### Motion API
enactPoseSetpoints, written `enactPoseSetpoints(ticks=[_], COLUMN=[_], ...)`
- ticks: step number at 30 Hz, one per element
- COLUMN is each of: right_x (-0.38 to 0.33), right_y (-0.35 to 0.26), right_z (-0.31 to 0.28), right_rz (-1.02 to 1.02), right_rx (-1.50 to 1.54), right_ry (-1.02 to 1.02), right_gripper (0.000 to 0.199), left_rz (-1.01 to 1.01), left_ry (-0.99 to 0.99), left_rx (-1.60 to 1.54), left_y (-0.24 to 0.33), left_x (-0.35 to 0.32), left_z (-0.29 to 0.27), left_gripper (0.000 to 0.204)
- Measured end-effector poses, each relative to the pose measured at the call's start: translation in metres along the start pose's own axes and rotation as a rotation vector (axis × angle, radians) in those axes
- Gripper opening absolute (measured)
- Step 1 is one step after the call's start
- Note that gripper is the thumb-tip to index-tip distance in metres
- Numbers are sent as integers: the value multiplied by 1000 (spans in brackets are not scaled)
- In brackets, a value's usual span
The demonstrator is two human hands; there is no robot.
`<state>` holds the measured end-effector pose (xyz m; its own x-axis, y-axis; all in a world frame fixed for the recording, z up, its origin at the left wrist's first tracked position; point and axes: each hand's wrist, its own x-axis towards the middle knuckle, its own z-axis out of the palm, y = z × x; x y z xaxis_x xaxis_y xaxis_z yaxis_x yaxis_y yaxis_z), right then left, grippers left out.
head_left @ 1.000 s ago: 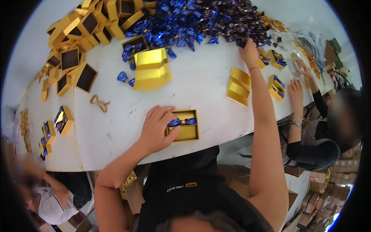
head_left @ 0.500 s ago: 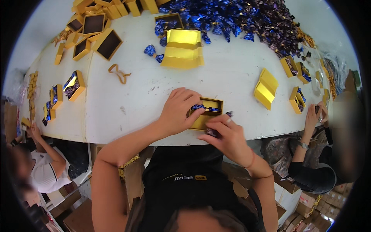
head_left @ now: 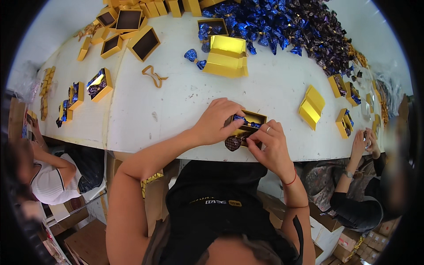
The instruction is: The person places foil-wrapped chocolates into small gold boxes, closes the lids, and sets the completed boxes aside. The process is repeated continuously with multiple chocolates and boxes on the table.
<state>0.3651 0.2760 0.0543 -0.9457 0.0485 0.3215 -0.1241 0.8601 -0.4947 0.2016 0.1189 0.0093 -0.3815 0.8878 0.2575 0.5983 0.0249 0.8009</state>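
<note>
On the table near its front edge sits a small gold gift box with compartments. A blue foil-wrapped candy lies in its far compartment. My left hand grips the box by its left side, thumb over the near edge. A dark brown foil-wrapped candy is at the box's near left corner, its round end over the rim. My right hand pinches the twisted end of this candy above the near compartment. My fingers partly hide the box's inside.
Ahead stand an open gold carton sleeve, a heap of blue candies and dark candies. Empty gold boxes are stacked at far left. A gold ribbon and a folded gold sleeve lie around. Co-workers' hands work at both sides.
My right hand has brought the dark candy from the box's right side over its near compartment. The view has shifted a little; my left hand stays on the box.
</note>
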Motion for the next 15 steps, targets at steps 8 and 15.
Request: enactPoseSetpoints(ticks=[8, 15], right_x=[2, -8], right_y=[-17, -2], right_z=[11, 9], right_rz=[-257, -30], right_rx=[132, -25], right_ry=[-15, 74], right_gripper=[31, 35], left_rz=[-35, 66], left_ry=[54, 114], left_rx=[43, 67], left_y=[2, 3], left_x=[-4, -5], left_z=[9, 5], left_gripper=[20, 31])
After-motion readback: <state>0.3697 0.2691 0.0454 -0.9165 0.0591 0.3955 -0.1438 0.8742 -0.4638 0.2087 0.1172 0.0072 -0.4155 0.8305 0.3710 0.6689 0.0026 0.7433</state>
